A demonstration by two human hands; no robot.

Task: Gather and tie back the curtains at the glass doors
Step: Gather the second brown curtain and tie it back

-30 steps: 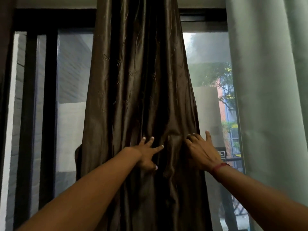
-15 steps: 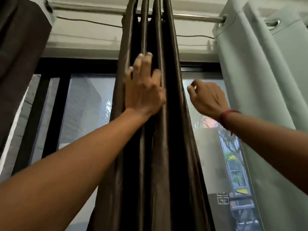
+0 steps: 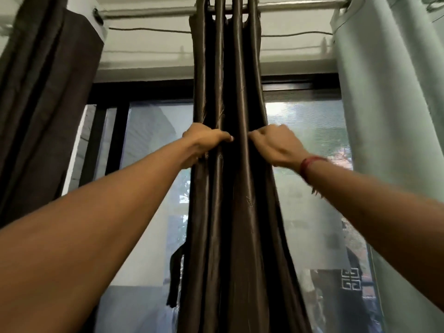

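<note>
At the glass doors [image 3: 153, 145], three curtains hung from one metal curtain rod [image 3: 149, 12]: a pale green curtain [image 3: 384, 116] at the right, a dark matte curtain [image 3: 43, 104] at the left, and between them the glossy brown satin curtain [image 3: 230, 212], bunched into a narrow column of about four upright folds in front of the middle panes. The satin one looked light and limp, with a slick sheen. I judged it would slide through a loose grip and fan apart unless squeezed right round. The best hold seemed to be lower down, at the waist of the column, where the folds could be bunched and a band passed round them.

Two hands held it at mid height. The left hand [image 3: 204, 141] had its fingers [image 3: 223, 138] curled round the left-hand folds. The right hand [image 3: 276, 146] had its fingers bent over one fold on the right side, pinching it. One dark tie strap [image 3: 175, 280] dangled just beside the column's left edge, lower down, with neither hand on it. One red thread band [image 3: 310, 164] circled the right wrist.
</note>
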